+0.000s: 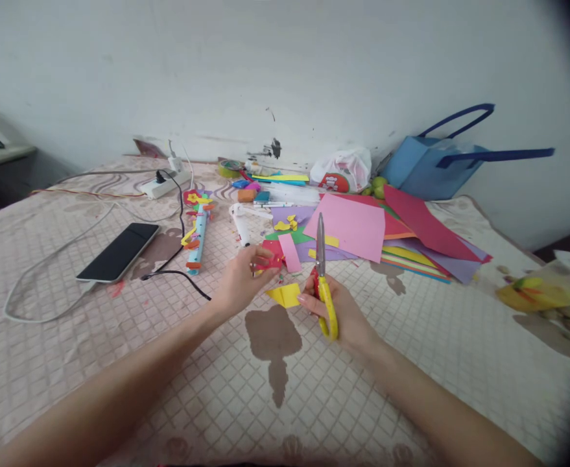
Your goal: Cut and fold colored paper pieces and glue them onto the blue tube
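Observation:
My right hand [347, 311] is wrapped round a pair of scissors [320, 253] with yellow and red handles, blades pointing up and away. Beside its fingertips lies a folded yellow paper piece [285, 295] on the tablecloth. My left hand [243, 277] hovers with curved fingers, thumb and forefinger apart, over a small red paper [275, 250]. Whether the fingertips touch that paper, I cannot tell. A pink paper strip [290, 253] overlaps the red one. Just beyond my left hand stands a small white tool [240, 224], its kind unclear.
Coloured paper sheets [353, 224] are piled at the right, before a blue bag [425, 168]. A light-blue decorated strip [198, 233] lies left of my hands. Farther left are a phone [119, 253] with a cable and a power strip [163, 186]. A wall closes off the back.

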`<state>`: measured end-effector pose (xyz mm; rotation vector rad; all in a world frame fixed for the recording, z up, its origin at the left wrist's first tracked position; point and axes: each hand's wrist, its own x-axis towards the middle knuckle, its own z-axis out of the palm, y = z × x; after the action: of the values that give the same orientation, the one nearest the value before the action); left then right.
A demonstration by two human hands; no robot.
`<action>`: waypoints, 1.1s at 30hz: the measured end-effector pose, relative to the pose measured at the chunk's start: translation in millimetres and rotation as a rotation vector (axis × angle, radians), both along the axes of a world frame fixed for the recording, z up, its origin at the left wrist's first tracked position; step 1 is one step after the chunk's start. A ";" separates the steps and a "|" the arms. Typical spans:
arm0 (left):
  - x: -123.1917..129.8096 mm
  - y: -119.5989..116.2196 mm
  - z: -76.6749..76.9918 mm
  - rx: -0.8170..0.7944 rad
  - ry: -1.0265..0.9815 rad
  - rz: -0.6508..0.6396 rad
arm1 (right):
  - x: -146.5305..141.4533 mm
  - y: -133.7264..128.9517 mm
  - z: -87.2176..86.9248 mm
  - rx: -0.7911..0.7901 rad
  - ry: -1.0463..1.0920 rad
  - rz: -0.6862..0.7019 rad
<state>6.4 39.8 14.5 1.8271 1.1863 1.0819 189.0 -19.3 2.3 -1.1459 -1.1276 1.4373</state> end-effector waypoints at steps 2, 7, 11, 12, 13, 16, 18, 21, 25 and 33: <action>2.8 -0.6 -2.0 -0.201 -0.134 -0.083 | 1.9 1.3 1.5 -0.008 0.007 -0.034; 8.0 -7.7 -2.5 -0.680 -0.304 -0.327 | 5.8 5.6 3.8 -0.042 0.059 -0.076; 8.4 -9.9 -4.8 -0.733 -0.315 -0.327 | 6.8 8.0 3.0 -0.041 0.090 -0.082; 8.6 -10.1 -5.3 -0.730 -0.315 -0.316 | 6.7 8.1 2.7 -0.036 0.093 -0.081; 8.8 -10.4 -5.5 -0.727 -0.317 -0.308 | 6.5 8.1 2.4 -0.029 0.095 -0.078; 9.7 -11.7 -4.7 -0.716 -0.306 -0.304 | 6.0 7.7 1.0 -0.002 0.116 -0.057; 10.0 -12.6 -3.1 -0.713 -0.309 -0.309 | 6.4 7.6 -0.1 0.008 0.128 -0.048; 9.6 -13.4 -0.8 -0.740 -0.319 -0.333 | 7.7 7.9 -1.1 0.002 0.130 -0.055; 10.1 -14.3 0.0 -0.815 -0.305 -0.404 | 8.8 8.7 -0.9 -0.010 0.108 -0.078; 12.4 -16.2 -3.4 -0.767 -0.273 -0.391 | 8.5 10.0 -2.8 0.014 0.099 -0.068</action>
<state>18.8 23.5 11.1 1.1891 0.8579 0.5165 197.5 -9.3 -0.5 -1.0814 -1.0193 1.4158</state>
